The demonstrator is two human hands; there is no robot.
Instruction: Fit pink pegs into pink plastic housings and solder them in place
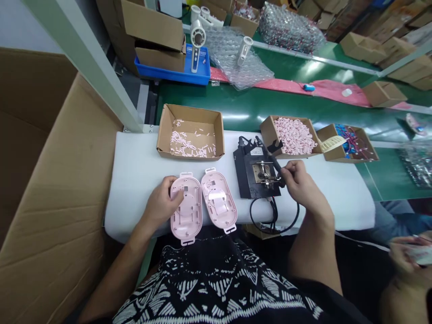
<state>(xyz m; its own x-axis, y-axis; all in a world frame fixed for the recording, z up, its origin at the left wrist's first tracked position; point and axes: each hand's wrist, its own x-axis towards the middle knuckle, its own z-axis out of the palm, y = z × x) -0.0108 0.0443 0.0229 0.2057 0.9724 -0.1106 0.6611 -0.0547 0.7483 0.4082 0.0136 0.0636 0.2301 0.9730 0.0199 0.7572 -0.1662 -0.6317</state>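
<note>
While your left hand (162,201) grips an open, pale pink plastic shell with rounded ends (189,215) and a slotted tab at each end, its thumb reaching over the rim onto the inner face and its other fingers bent around the upper left side, your right hand (301,185) is closed around the near end of a slim black rod (272,160). That rod slants across a black box-shaped device (245,182) with a bare metal mechanism (263,173) on top, which stands on the white-covered table (135,180) with a black cable (250,211) looping out towards you. The shell lies in front of you at the near edge, its lower tab seeming to jut past it, and a matching pale pink shell (225,211) lies just beside it on the right, set at a slight angle. Judging by your grips, the step in hand is steadying the left shell while you handle the rod at the device; whether the rod is fixed to the device or merely rests there, I cannot tell. The next move probably calls for a firm left grip, so that the shell does not slip off the edge, and a controlled right hand, held clear of the metal mechanism
</note>
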